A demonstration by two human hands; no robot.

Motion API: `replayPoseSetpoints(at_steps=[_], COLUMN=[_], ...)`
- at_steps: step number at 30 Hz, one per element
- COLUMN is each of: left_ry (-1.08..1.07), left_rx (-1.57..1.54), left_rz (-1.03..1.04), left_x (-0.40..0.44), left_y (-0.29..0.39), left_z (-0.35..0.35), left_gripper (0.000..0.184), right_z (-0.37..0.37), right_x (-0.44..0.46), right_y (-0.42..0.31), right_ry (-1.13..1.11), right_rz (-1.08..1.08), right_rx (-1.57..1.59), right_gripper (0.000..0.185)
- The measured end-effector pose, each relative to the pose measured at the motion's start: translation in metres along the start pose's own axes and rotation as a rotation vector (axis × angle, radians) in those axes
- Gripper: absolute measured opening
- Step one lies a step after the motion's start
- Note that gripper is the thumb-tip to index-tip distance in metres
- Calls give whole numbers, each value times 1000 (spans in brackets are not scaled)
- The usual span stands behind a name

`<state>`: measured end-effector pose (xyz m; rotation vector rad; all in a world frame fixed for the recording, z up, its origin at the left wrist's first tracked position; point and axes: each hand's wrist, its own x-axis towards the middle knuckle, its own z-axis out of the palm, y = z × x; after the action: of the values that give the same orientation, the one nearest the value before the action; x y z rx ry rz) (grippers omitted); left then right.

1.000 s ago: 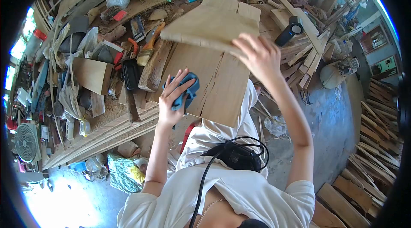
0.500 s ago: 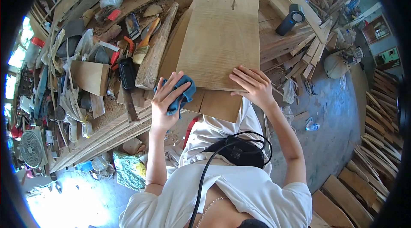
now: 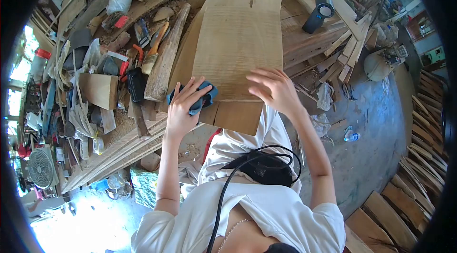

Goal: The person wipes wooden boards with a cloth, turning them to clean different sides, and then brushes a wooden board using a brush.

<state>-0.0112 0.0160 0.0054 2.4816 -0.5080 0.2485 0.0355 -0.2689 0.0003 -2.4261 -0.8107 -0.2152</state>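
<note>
A wide, pale wooden board (image 3: 238, 43) lies in front of me, with a dark crack in its far edge. Beneath its near end another wooden board (image 3: 240, 119) sticks out toward my lap. My left hand (image 3: 184, 106) is closed on a crumpled blue cloth (image 3: 202, 99) at the near left corner of the upper board. At the near right corner is my right hand (image 3: 272, 90), fingers stretched out and somewhat blurred, holding nothing. Whether its fingertips touch the wood I cannot tell.
A paintbrush (image 3: 151, 60), a black case (image 3: 136, 84) and a long rough wood piece (image 3: 166, 58) lie to the left. On the right stands a dark cylindrical device (image 3: 318, 14) near loose wood strips (image 3: 354, 46). A black cable (image 3: 223, 200) crosses my body.
My right hand has loosened from the board's near edge and shifted left, its fingers now spread above the surface. My left hand has moved slightly left with the cloth.
</note>
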Motion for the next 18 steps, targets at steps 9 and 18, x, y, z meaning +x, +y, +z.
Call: replayPoseSetpoints(at_steps=[9,18], left_ry=[-19,255], left_rx=[-20,312], left_rz=[-100,124], left_x=[59,239], left_y=[-14,-69], left_z=[9,72], left_gripper=[56,54], right_z=[58,54], right_x=[32,31], right_y=[-22,-20], right_ry=[253,220], right_rz=[127,121], right_rx=[-187,-160], right_gripper=[49,52])
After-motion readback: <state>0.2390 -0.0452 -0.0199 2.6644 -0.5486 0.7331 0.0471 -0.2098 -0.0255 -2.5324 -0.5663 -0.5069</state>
